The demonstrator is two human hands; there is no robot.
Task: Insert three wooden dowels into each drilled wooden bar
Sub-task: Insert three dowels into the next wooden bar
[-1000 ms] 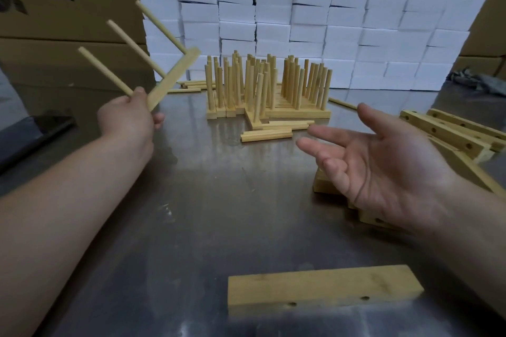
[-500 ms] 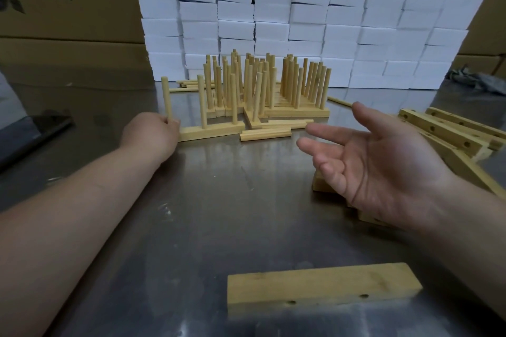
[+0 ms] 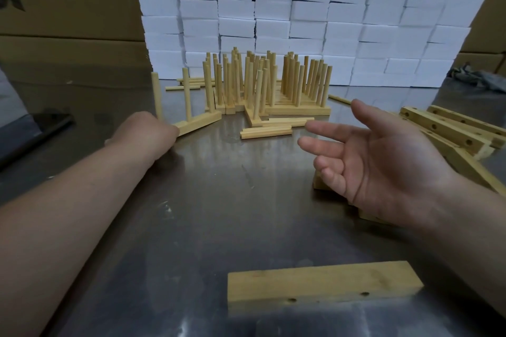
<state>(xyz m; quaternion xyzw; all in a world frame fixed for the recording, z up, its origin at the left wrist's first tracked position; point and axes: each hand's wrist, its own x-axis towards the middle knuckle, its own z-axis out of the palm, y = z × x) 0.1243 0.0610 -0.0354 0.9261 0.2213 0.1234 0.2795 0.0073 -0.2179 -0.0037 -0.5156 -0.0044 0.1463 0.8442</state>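
A wall of stacked white foam blocks (image 3: 315,8) fills the background and is flanked on the left by large brown cardboard cartons (image 3: 63,44). A reflective grey metal table (image 3: 219,213) is spread in front of them.

The right hand (image 3: 383,167) is held above the table's right half, palm turned inward. Its fingers (image 3: 328,128) are straight and spread, and nothing is held in them. Behind and beneath it a pile of pale drilled wooden bars (image 3: 443,131) is laid, with holes visible along their sides.

At the far middle of the table a dense cluster of finished wooden bars (image 3: 298,111) is set side by side, each carrying round dowels that stand upright. A single pale wooden bar (image 3: 323,282) is laid flat at the near edge, well apart from the rest, with two open holes seen in its front face.

The left hand (image 3: 145,131) is placed low at the table, left of the cluster, with its back turned to the camera. Its fingers are hidden, so whether they grip cannot be told. The near end of a slim wooden bar fitted with three upright dowels (image 3: 200,123) is touched by it. This bar is angled toward the cluster, its far end just beside it.

Several short flat wooden strips (image 3: 265,131) are laid in front of the cluster, and a few loose round wooden dowels (image 3: 189,83) are laid behind the fitted bar.
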